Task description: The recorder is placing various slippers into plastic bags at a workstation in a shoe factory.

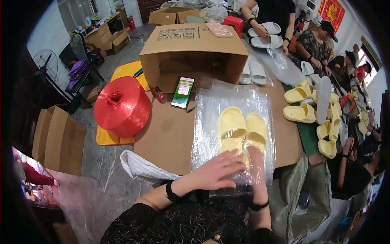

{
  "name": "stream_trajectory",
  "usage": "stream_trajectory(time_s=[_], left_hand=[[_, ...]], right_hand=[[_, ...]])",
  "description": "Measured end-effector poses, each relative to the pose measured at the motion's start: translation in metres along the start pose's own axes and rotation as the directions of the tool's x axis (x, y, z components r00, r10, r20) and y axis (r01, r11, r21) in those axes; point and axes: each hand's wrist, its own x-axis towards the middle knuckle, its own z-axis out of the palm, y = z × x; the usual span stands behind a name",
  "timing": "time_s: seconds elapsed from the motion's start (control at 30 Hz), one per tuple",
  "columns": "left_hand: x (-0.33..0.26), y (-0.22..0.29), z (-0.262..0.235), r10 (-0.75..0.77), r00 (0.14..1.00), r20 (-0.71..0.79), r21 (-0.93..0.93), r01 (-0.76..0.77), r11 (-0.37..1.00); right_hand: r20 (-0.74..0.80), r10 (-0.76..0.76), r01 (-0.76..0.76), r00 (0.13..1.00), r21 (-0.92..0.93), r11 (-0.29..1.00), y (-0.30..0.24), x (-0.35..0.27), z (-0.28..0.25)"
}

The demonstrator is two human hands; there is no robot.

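A pair of pale yellow slide slippers (232, 122) lies side by side, toes pointing away from me, inside a clear plastic bag (205, 134) on the cardboard-covered table. My left hand (221, 168) rests over the near end of the bag, by the heel of the left slipper, its fingers stretched out. My right hand (256, 164) reaches into the bag mouth and grips the slippers at the heel of the right one. Glossy film covers its fingers and partly blurs them.
A large cardboard box (193, 40) stands open toward me. Nearby are a phone (182, 92), a red twine roll (122, 106) and a small red bottle (159, 94). More yellow slippers (299, 113) lie to the right. Across the table, a person's hand (260, 31) holds white slippers.
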Motion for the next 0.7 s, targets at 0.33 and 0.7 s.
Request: stream_trajectory(time_s=[0.33,0.7], left_hand=[[-0.024,-0.064,0.024,-0.439,0.865,-0.242,0.221,0.49,0.843],[-0.03,-0.068,0.042,-0.423,0.859,-0.286,0.29,0.499,0.816]], right_hand=[[0.259,0.365,-0.422,0.894,0.759,0.496,-0.063,-0.027,-0.157],[0.064,0.437,-0.379,0.897,-0.394,0.837,-0.021,0.087,0.024]])
